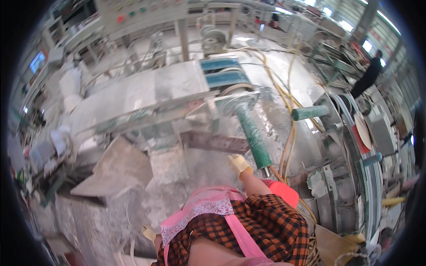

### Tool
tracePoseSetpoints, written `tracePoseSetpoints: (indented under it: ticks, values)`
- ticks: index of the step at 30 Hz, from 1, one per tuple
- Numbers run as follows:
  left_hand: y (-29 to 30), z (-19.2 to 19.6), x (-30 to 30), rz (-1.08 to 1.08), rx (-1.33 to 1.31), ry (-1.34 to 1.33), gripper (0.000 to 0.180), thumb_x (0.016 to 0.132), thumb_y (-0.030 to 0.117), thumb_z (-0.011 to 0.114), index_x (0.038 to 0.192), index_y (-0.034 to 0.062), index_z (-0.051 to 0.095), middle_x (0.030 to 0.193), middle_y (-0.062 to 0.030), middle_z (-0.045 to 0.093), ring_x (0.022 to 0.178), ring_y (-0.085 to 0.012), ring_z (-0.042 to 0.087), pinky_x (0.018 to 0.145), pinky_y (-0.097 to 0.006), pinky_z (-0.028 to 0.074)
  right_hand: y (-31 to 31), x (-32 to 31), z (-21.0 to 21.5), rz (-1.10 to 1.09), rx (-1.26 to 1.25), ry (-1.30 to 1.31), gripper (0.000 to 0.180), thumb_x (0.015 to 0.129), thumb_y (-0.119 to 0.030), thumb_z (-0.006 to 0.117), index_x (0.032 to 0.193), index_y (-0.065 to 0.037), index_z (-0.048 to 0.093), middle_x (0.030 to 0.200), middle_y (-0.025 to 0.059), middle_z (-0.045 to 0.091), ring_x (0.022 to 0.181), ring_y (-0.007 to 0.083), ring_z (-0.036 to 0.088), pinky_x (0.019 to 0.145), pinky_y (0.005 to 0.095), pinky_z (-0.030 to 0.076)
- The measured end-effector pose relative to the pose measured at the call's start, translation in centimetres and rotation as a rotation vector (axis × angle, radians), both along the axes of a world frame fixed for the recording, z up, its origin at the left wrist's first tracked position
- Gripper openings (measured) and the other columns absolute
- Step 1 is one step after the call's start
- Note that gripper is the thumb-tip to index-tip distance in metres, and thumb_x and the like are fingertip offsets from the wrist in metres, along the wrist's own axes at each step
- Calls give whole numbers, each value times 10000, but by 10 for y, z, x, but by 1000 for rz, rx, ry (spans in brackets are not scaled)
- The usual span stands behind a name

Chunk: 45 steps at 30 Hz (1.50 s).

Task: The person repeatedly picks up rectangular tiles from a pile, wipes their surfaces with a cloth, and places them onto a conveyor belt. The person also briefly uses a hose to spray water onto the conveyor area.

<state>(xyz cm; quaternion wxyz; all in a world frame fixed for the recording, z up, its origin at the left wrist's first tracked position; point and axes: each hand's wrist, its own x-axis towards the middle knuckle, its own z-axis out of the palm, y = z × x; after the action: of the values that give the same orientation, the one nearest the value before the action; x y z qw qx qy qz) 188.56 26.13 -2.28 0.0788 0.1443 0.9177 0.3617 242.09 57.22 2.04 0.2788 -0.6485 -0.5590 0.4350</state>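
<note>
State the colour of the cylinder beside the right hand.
Green with pale smears; the cylinder shows best in the head view.

This is a factory workshop, shown by its push-button control panel [144, 18], green cylinders [254, 135] and yellow hoses [281, 91].

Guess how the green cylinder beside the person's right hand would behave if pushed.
The green cylinder would probably feel stiff, since it looks straight and thick. It seems unlikely to roll freely, as its upper end appears joined to the machine frame. Whitish smears on it suggest its surface might be dusty or slick.
</note>
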Motion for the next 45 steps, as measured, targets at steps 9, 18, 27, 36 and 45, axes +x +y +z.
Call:
tracePoseSetpoints:
  ticks: [9, 18, 27, 36, 45]
  values:
    - [248, 47, 57, -482, 120, -415, 374, 951, 270, 514, 1098, -56, 623, 1036, -193, 657, 923, -271, 628, 836, -383, 492, 45, 8, 153, -321, -271, 184, 508, 975, -529, 487, 887, -77, 703, 767, 76, 673, 705, 189, 646, 683, 372, 501]
    - [383, 121, 54, -743, 200, -225, 405, 964, 279, 520, 1205, -35, 604, 1171, -180, 641, 1048, -254, 618, 947, -357, 461, 22, 33, 194, -547, -118, 287, 447, 979, -461, 517, 810, -75, 668, 590, 2, 564, 538, 112, 514, 557, 278, 409]
    - [510, 239, 104, -860, 480, -514, 419, 966, 207, 616, 1329, 5, 564, 1258, -110, 628, 1120, -215, 601, 979, -359, 478, 145, 38, 188, -334, 72, 361, 304, 960, -304, 599, 1057, -22, 656, 806, 60, 687, 850, 170, 644, 783, 333, 493]
    - [620, 211, 122, -958, -246, 568, 630, 835, 419, 639, 1350, 68, 546, 1303, -234, 577, 1236, -409, 514, 1040, -461, 418, 384, -10, 173, 30, 432, 12, 375, 954, -271, 609, 1156, 45, 626, 1063, 160, 723, 985, 281, 681, 897, 358, 505]
    - [618, 252, 148, -986, -370, 274, 481, 825, 348, 642, 1127, -26, 618, 1135, -244, 630, 1137, -373, 562, 973, -472, 459, 476, -47, 134, 209, 377, -459, 547, 901, -412, 623, 1208, 40, 612, 1210, 252, 633, 1128, 391, 599, 964, 425, 461]
